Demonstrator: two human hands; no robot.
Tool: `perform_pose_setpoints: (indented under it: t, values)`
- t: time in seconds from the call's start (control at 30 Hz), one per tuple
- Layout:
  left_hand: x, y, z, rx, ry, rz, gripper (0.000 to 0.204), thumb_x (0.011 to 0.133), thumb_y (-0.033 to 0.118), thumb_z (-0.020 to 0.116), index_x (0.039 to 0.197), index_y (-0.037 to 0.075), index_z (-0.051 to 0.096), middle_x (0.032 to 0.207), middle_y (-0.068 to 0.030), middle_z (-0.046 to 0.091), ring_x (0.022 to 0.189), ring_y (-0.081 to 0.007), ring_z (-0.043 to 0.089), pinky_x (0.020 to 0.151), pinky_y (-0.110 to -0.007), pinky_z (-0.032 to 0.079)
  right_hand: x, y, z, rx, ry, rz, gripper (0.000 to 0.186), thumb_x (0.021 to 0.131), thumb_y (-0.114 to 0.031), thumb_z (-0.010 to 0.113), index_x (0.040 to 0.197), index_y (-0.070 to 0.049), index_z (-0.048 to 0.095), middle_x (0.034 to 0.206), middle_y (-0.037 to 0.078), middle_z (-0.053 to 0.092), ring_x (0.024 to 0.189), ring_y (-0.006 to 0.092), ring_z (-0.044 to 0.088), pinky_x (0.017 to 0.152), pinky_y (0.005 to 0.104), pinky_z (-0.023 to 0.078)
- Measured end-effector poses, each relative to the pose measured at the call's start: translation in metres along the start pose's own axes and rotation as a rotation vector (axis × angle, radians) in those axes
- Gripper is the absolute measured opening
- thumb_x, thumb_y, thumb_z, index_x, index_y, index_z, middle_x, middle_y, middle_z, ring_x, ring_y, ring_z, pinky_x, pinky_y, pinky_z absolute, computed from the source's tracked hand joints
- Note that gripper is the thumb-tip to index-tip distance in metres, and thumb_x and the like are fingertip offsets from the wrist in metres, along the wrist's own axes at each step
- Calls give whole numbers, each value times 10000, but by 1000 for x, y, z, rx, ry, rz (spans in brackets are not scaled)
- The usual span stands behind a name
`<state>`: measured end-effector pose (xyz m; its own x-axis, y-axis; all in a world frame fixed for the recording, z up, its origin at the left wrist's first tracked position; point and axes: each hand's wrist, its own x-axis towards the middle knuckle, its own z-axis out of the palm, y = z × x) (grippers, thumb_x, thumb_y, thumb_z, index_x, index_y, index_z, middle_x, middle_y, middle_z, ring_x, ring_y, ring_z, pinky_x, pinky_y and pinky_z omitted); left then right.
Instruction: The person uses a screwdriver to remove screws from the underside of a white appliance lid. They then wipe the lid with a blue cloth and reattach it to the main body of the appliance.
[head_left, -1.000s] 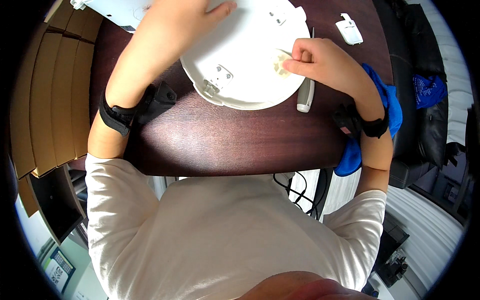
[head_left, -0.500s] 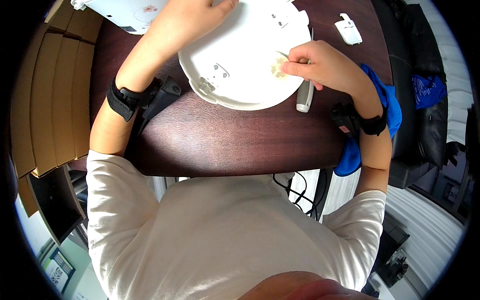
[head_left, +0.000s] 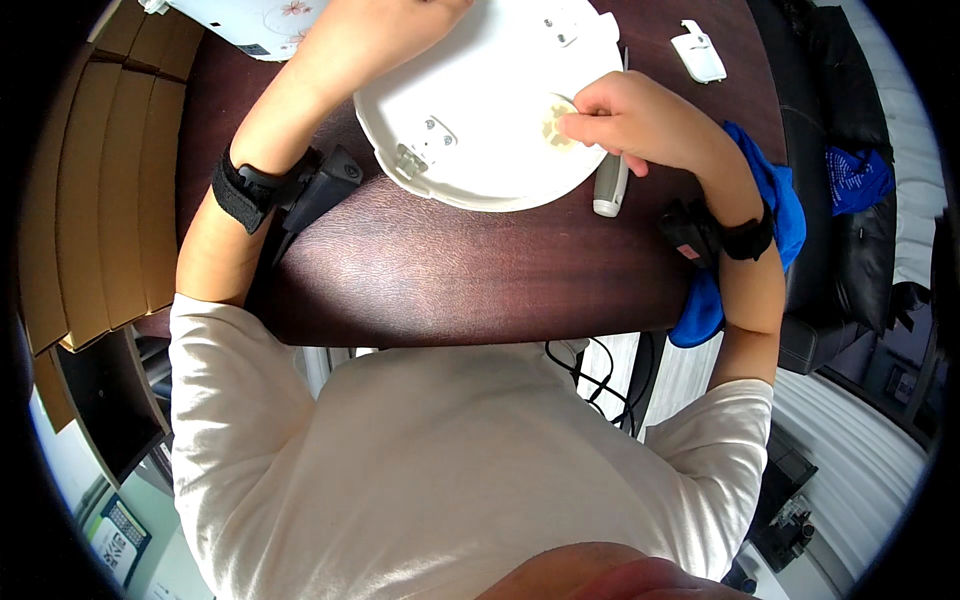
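My left hand [head_left: 400,20] steadies the round white plastic cover [head_left: 480,110] on the dark wooden table [head_left: 450,270], my right hand [head_left: 630,120] pinching its beige centre disc [head_left: 553,125], screws apparently still seated.

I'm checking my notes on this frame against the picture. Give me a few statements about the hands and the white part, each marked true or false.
1. The right hand touches the round white plastic panel. True.
2. The panel lies on a glass table. False: the table is dark wood.
3. A grey-handled tool lies under the right hand. True.
4. The blue cloth covers the panel. False: it lies by the right forearm at the table's edge.
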<state>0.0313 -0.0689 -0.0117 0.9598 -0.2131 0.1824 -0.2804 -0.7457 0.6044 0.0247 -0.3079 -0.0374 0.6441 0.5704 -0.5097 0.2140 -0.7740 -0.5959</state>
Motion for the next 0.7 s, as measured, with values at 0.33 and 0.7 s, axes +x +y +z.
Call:
perform_pose_setpoints:
  t: [0.33,0.7]
  values:
    - [-4,14,-7,-74,-32,0,355,875,138,575,1167,-64,551,1014,-254,666,954,-351,667,855,-404,521,-1,8,-7,209,-111,-27,395,994,-312,539,781,8,631,548,13,535,346,62,464,357,205,364]
    - [2,-5,2,-66,-6,40,343,870,121,559,1167,-50,556,1037,-250,665,993,-357,658,888,-401,507,-3,4,-3,65,-36,-46,447,979,-381,565,736,-12,628,511,0,507,344,68,464,356,209,352]
